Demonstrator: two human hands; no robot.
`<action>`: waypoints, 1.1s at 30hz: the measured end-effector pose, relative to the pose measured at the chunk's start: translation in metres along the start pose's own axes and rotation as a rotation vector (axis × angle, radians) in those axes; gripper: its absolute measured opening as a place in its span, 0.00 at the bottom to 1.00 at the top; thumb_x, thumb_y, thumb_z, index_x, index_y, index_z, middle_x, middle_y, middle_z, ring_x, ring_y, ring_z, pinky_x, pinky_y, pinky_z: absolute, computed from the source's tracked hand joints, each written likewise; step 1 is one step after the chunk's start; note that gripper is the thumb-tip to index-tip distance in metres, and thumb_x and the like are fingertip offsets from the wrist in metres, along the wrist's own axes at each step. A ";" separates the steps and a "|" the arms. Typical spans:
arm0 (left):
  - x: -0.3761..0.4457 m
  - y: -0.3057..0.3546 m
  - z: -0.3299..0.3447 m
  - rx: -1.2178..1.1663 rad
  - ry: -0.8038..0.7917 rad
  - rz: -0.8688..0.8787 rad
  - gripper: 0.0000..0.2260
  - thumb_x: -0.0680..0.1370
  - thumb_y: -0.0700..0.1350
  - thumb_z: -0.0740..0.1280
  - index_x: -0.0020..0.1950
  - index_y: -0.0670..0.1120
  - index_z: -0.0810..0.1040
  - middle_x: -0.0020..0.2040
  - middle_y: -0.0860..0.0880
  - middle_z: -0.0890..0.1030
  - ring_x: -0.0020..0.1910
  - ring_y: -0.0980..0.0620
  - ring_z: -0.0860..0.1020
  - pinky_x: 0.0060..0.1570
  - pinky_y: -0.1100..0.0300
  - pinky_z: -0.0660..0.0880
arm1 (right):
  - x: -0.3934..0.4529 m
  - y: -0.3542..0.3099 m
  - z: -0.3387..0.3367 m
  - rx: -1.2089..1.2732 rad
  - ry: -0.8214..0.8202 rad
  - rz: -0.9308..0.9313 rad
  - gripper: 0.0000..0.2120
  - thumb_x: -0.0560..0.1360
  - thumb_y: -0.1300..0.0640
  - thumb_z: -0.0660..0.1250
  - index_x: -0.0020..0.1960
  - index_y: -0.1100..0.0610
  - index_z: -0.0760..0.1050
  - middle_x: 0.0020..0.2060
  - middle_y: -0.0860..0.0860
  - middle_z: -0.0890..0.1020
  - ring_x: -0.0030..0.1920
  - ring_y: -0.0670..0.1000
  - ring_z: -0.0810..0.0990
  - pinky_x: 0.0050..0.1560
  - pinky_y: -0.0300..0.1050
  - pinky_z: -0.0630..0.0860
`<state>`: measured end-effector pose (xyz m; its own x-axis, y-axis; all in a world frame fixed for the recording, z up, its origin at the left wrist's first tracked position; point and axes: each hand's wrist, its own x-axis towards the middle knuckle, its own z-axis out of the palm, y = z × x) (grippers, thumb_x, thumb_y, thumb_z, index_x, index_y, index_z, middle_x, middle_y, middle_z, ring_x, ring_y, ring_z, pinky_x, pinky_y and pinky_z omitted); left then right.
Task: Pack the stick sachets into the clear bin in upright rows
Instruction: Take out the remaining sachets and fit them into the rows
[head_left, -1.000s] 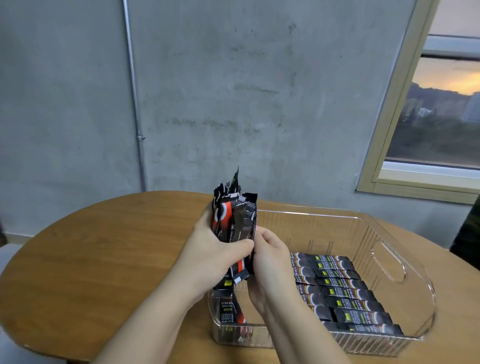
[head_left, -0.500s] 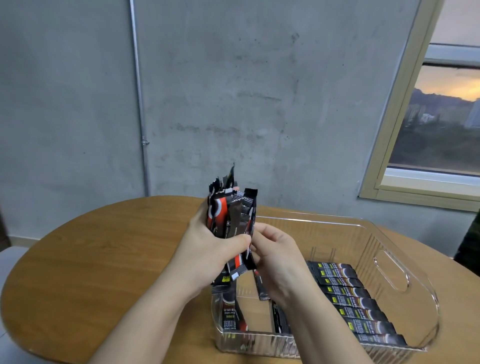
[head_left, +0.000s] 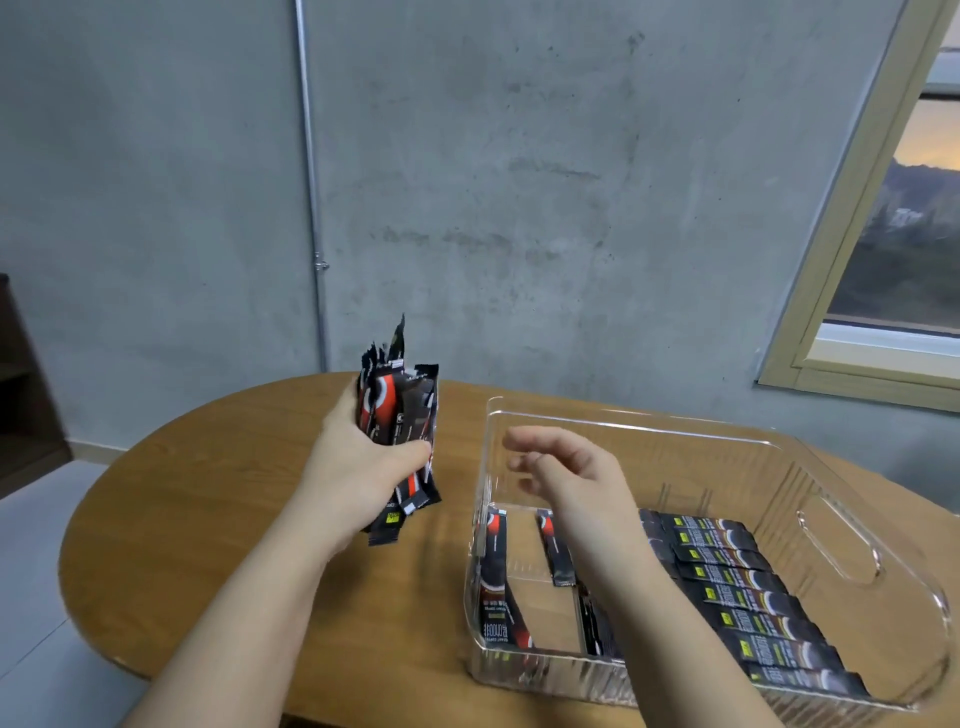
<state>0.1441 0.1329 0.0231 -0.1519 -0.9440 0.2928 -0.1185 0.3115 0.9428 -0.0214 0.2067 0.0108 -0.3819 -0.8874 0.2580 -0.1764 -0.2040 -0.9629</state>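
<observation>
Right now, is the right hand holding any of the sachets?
No, the right hand hovers empty with loose fingers above the clear bin, while the left hand grips the bundle of sachets.

A rounded wooden table (head_left: 197, 499) is seen in front of a grey concrete wall (head_left: 519, 182). A thin metal conduit pipe (head_left: 310, 182) is fixed upright on the wall and is held by a small clamp low down. At the right, a window (head_left: 893, 249) with a pale frame is set in the wall, and hills under an orange dusk sky are shown through it; a dark piece of furniture (head_left: 26, 384) is cut off at the left edge.
</observation>
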 end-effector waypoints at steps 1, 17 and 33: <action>0.001 -0.010 0.000 0.068 -0.008 0.022 0.20 0.68 0.32 0.71 0.49 0.55 0.74 0.42 0.53 0.82 0.40 0.55 0.80 0.40 0.64 0.74 | 0.001 0.008 -0.008 -0.084 0.027 0.021 0.15 0.75 0.68 0.61 0.45 0.51 0.81 0.41 0.48 0.85 0.42 0.45 0.81 0.46 0.38 0.76; 0.029 -0.099 0.018 0.520 -0.330 -0.274 0.27 0.67 0.36 0.69 0.62 0.55 0.69 0.43 0.56 0.79 0.41 0.51 0.80 0.42 0.57 0.77 | -0.005 0.055 0.016 -1.125 -0.501 0.525 0.17 0.71 0.47 0.69 0.33 0.53 0.65 0.34 0.50 0.73 0.41 0.54 0.74 0.36 0.39 0.69; 0.044 -0.114 0.020 0.498 -0.393 -0.305 0.29 0.68 0.37 0.69 0.64 0.58 0.67 0.42 0.54 0.79 0.40 0.51 0.79 0.39 0.59 0.75 | 0.062 0.065 -0.010 -1.128 -0.291 0.549 0.11 0.78 0.63 0.58 0.37 0.58 0.63 0.33 0.54 0.71 0.32 0.54 0.70 0.27 0.41 0.62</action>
<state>0.1308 0.0579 -0.0747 -0.3728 -0.9172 -0.1409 -0.6334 0.1405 0.7610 -0.0657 0.1425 -0.0353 -0.4627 -0.8297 -0.3121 -0.7800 0.5484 -0.3015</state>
